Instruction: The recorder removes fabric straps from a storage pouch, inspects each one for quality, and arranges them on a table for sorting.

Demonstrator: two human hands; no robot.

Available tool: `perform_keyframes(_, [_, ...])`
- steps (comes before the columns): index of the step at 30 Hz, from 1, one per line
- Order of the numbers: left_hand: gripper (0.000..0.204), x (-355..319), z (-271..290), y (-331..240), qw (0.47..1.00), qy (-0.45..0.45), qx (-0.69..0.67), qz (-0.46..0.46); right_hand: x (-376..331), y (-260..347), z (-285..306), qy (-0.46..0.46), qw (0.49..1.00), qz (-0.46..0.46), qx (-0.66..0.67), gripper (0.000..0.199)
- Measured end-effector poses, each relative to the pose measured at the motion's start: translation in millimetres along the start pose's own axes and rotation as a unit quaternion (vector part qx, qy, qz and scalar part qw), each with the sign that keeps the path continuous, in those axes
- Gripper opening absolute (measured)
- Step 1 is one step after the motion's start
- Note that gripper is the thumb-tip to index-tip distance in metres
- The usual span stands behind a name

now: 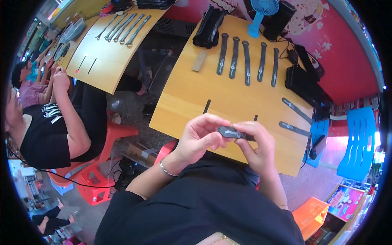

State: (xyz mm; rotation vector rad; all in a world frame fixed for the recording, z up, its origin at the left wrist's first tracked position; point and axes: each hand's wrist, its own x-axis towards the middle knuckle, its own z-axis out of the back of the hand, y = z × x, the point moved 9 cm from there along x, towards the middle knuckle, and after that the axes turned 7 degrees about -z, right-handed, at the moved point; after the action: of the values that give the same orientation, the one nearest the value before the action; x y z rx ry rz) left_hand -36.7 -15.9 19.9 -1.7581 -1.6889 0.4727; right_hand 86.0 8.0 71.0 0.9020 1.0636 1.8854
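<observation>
My left hand [202, 138] pinches one end of a dark grey strap [227, 131] with white print, between thumb and fingers. At the strap's other end, my right hand [260, 148] grips it with thumb and forefinger. Both hands hold it above the near edge of the wooden table [179, 98]; the part under my right fingers is hidden. Beyond them lies a row of several similar straps [246, 63], each with a loop at its far end. Two more straps, an upper one [297, 109] and a lower one [295, 128], lie at the right edge.
Short black strips [207, 106] mark the tabletop near my hands. A cardboard piece [199, 61] and a black bundle [208, 28] lie at the far left, a blue fan [261, 17] behind. A black pouch [303, 86] sits right. Another person [55, 132] sits left.
</observation>
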Motion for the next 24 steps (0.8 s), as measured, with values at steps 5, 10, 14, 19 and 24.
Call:
perform_keyframes(5, [0.022, -2, 3, -5, 0.999, -0.028, 0.033, -0.027, -2, -1, -3, 0.004, 0.999, -0.033, 0.035, 0.028])
perform_keyframes(10, [0.022, -3, 2, -2, 0.999, -0.045, 0.014, -0.020, -5, -5, -3, -0.003, 0.998, -0.046, 0.038, 0.027])
perform_keyframes(14, [0.023, -5, 1, 0, 0.998, -0.056, 0.040, -0.010, -2, 2, 0, -0.025, 1.000, -0.003, 0.007, 0.025])
perform_keyframes(19, [0.025, -4, -4, 0, 0.999, -0.020, 0.032, -0.018, -2, 15, 5, -0.049, 0.996, 0.051, -0.046, 0.023])
perform_keyframes(24, [0.011, -2, -8, 9, 0.995, -0.074, -0.034, 0.050, -2, 18, 8, -0.046, 0.994, 0.078, -0.062, 0.025])
